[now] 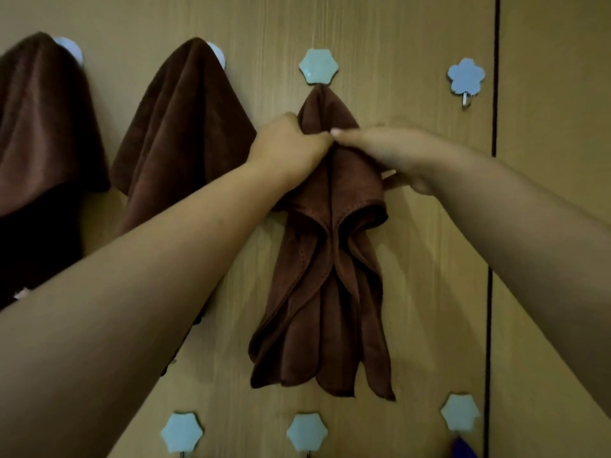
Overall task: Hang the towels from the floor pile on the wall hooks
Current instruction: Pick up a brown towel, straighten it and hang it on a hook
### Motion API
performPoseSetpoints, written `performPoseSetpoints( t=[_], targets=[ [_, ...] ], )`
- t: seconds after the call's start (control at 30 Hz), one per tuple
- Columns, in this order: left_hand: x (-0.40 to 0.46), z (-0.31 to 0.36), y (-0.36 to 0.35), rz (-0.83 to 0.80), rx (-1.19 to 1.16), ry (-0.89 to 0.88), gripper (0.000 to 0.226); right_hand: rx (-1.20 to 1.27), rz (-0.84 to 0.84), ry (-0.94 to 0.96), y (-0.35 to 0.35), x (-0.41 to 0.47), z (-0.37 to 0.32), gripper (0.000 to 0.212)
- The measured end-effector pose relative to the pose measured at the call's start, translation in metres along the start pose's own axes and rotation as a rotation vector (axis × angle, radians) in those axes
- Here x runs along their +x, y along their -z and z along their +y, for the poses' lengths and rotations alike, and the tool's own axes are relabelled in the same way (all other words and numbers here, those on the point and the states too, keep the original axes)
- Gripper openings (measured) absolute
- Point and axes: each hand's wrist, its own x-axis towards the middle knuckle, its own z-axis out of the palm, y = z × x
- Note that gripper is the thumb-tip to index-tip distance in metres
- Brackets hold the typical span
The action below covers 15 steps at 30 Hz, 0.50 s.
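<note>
A: Head view, close on a wood-grain wall (413, 44). What is in the middle?

B: A brown towel (327, 276) hanging in long folds from a pale hexagonal hook (318, 67). Its top bunches to a point right under the hook plate.

A: And the hands?

B: The left hand (291, 143) has its fingers curled into the cloth on the towel's upper left side, gripping it. The right hand (393, 153) reaches across from the right, thumb and forefinger pinching the fabric at the front fold, where the two hands nearly touch. Its other fingers lie beside the towel's right edge, partly hidden behind the cloth.

A: Other towels?

B: Two more brown ones to the left, each draped over a round pale hook: the nearer towel (185, 127) just beside the left hand, the far towel (43, 127) at the frame's left edge. Both spread wider than the middle one.

A: Free hooks?

B: A flower-shaped hook (466, 77) up right, its small metal prong bare. Along the bottom, three more hexagonal plates: lower left (182, 432), lower middle (307, 432), lower right (460, 412). Something blue (463, 447) shows just beneath the lower right one; I cannot tell what it is.

A: Anything else?

B: A dark vertical seam (495, 94) runs down the wall right of the flower hook.
</note>
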Motion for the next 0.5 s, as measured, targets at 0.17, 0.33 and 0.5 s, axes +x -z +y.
performPoseSetpoints(
  t=[0.17,0.33,0.5],
  targets=[
    [-0.003,0.0,-0.007,-0.009,-0.058,0.03,0.025,0.172,0.041,0.004,-0.014,-0.002,0.018,0.026],
    [-0.006,-0.015,-0.015,0.015,-0.339,0.174,0.016,0.34,0.061,0.033,-0.026,-0.005,0.03,0.032],
    [-0.025,-0.035,-0.02,0.145,-0.561,0.203,0.031,0.472,0.096,0.02,-0.035,-0.007,0.036,0.035]
  ],
)
